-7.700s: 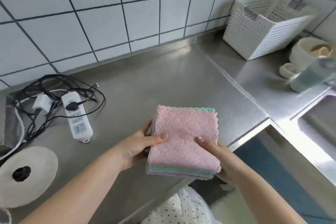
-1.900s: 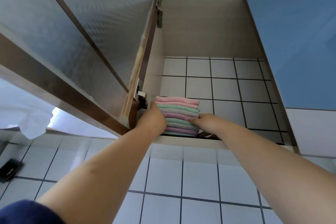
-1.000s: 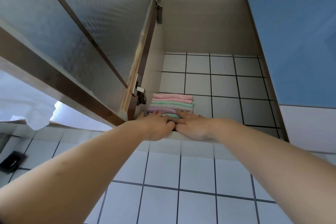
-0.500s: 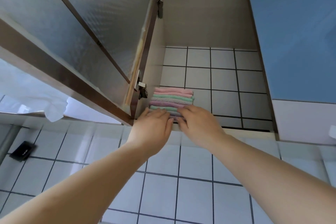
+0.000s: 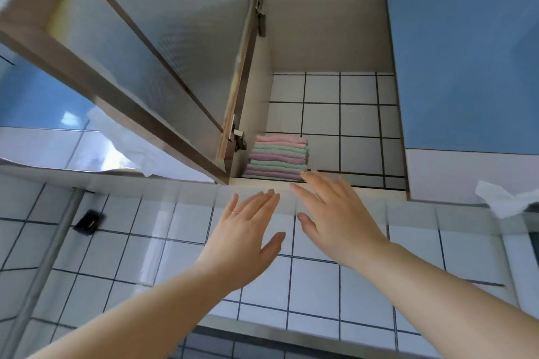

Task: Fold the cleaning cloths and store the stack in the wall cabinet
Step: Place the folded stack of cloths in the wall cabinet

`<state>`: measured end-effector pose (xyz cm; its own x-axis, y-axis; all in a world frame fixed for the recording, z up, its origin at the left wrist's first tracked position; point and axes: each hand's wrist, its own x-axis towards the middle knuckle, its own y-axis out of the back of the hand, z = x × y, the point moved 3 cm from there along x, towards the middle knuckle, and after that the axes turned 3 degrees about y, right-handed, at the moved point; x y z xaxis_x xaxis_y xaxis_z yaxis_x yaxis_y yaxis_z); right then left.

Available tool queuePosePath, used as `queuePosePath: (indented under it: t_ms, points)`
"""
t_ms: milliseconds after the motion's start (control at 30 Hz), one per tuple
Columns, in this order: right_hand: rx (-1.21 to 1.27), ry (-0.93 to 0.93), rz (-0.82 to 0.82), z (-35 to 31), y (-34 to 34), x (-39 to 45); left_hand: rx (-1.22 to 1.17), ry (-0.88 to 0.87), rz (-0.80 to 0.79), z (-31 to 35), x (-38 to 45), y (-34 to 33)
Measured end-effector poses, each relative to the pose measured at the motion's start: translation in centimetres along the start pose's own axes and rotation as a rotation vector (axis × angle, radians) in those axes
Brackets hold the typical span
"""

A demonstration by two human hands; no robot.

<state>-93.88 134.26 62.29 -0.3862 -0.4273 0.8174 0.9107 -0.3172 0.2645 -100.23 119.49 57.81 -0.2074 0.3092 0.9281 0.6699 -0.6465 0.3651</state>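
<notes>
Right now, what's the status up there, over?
Left hand and right hand open, holding nothing. Folded cloth stack sits inside the wall cabinet, left corner. Cabinet door open; nothing in the way.

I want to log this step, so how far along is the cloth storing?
Done: the folded stack sits on the cabinet floor, against its left wall. In hand: nothing; the left hand and right hand are open below the shelf edge, off the cloths. Left: probably only shutting the open door.
</notes>
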Motion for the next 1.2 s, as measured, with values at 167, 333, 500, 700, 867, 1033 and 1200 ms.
queuePosePath:
  t_ms: [167, 333, 500, 700, 867, 1033, 1200]
  points:
    - [-0.037, 0.072, 0.023, -2.2, 2.7, -0.4, -0.044, 0.071, -0.028, -0.3, -2.4, 3.5]
    - [-0.06, 0.16, 0.087, -6.9, 7.2, 1.1, -0.197, 0.096, 0.029, -4.0, -5.8, 8.1]
    - [-0.1, 0.243, 0.112, -11.9, 8.8, 2.1, -0.267, 0.237, -0.06, -8.9, -8.1, 10.5]
    - [-0.163, 0.241, 0.093, -17.7, 9.8, 3.7, -0.523, 0.397, 0.022, -13.7, -8.0, 13.7]
    - [-0.183, 0.248, 0.102, -20.0, 10.7, 4.8, -0.624, 0.091, 0.041, -12.4, -5.4, 16.4]
    - [-0.238, 0.243, 0.108, -20.6, 12.2, 4.9, -0.788, 0.019, 0.094, -11.4, -4.6, 15.6]
    - [-0.33, 0.261, 0.074, -20.3, 13.4, 4.5, -0.748, 0.002, 0.172, -9.8, -4.2, 14.6]
